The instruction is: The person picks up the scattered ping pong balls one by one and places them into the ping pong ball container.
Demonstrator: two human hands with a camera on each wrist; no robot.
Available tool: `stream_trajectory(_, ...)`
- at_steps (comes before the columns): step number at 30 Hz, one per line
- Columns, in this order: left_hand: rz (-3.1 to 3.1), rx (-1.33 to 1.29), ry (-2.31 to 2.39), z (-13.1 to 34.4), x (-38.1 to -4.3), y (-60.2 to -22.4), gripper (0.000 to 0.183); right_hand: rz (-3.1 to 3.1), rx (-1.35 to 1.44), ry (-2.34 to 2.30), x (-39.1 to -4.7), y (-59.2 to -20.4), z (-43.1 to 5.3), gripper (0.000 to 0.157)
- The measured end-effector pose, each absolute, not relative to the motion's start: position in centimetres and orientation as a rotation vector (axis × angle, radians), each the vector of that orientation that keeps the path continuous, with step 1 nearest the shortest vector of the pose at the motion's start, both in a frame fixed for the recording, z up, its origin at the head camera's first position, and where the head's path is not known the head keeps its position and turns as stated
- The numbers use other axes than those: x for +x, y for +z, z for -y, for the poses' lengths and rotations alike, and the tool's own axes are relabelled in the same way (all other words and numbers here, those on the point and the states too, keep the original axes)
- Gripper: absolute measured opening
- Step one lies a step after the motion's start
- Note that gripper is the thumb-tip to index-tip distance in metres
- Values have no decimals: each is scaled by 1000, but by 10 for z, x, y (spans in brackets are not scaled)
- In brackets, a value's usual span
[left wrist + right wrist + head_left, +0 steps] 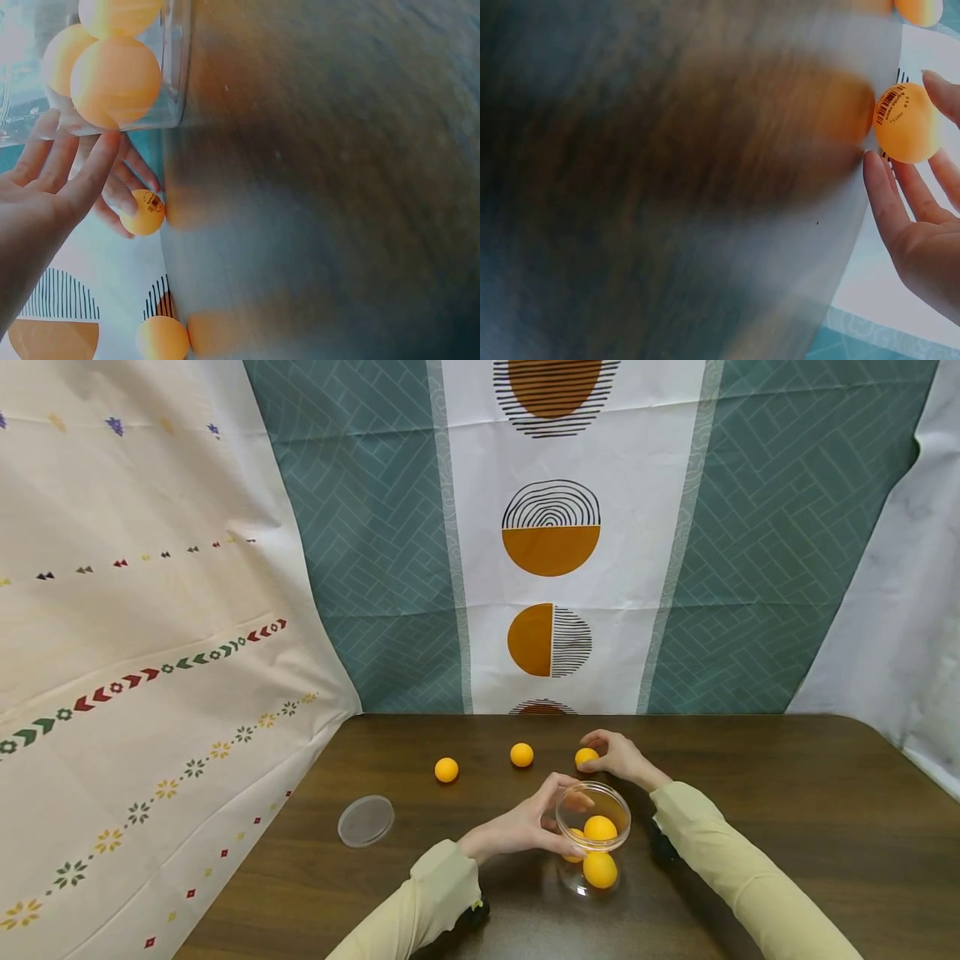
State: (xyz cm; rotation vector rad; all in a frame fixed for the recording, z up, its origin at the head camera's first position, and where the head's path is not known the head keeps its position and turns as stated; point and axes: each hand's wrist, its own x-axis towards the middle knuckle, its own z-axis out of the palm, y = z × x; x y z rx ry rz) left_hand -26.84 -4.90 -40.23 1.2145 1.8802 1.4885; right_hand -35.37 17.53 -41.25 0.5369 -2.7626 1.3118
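Pale sleeves (757, 885) lie nearest the camera, extending over a dark, wood-grained surface (787, 777). The left grip (532, 821) clasps a clear jar (600, 846) by its wall, thumb on the near side and fingers on the far; the jar is open at the top and three orange balls show inside, though whether its base touches the surface is hard to tell. Just beyond, the right grip (619, 757) curves thumb and fingers round a ball (586, 757) on the surface; how firmly it presses cannot be told. Two loose balls (522, 755) sit to the left, and a clear lid (366, 821) farther left. Judging by looks, the ball is very light, thin-shelled and smooth: apt to roll if nudged, likely to dent if squeezed, so best taken by fingertips at opposite sides of its middle. The jar looks stiff and slick, better held round the wall, clear of its mouth. Black print (892, 105) on the held ball includes barcode-like stripes and small lettering, too blurred to read surely.
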Motion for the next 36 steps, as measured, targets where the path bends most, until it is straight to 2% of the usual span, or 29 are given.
stream_trajectory(17, -1890, 1209, 1488, 49, -268, -402, 65, 2752, 553, 1298, -355, -416, -175, 30)
stream_trajectory(36, -1919, 1189, 1468, 49, -267, -401, 67, 2720, 567, 1272, -353, -412, -179, 28)
